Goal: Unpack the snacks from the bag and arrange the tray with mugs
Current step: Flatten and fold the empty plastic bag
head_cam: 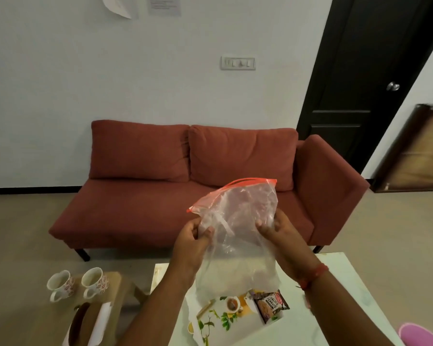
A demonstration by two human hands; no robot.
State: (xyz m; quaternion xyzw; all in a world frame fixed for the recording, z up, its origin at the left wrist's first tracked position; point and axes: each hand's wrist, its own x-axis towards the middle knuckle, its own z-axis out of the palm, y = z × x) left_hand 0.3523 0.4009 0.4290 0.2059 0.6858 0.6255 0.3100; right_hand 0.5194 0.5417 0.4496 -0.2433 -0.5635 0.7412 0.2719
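- Bag (238,236), clear plastic with a red zip strip, is held in the air above the white table (335,308); its long axis runs from 6 o'clock up to 12 o'clock, with the zip mouth uppermost and tipped toward 1 o'clock.
- Left hand (193,243) pinches the bag's 9 o'clock edge, thumb and fingers closed on the plastic.
- Right hand (283,240) grips the 3 o'clock edge, thumb in front and fingers behind the film; a red thread band circles that wrist.
- Snack packet (270,307), dark, reads "SALTED PEANUTS"; it lies at 6 o'clock below the bag, its long axis running 11 to 5 o'clock, on the far right corner of the tray (220,323).
- The tray is white with printed green leaves and a teacup picture.
- Two floral mugs (78,283) stand upright at 8 o'clock on a low wooden stool (118,290), handles toward the camera.
- A red sofa (185,176) sits at 12 o'clock; a black door (360,83) at 2 o'clock.
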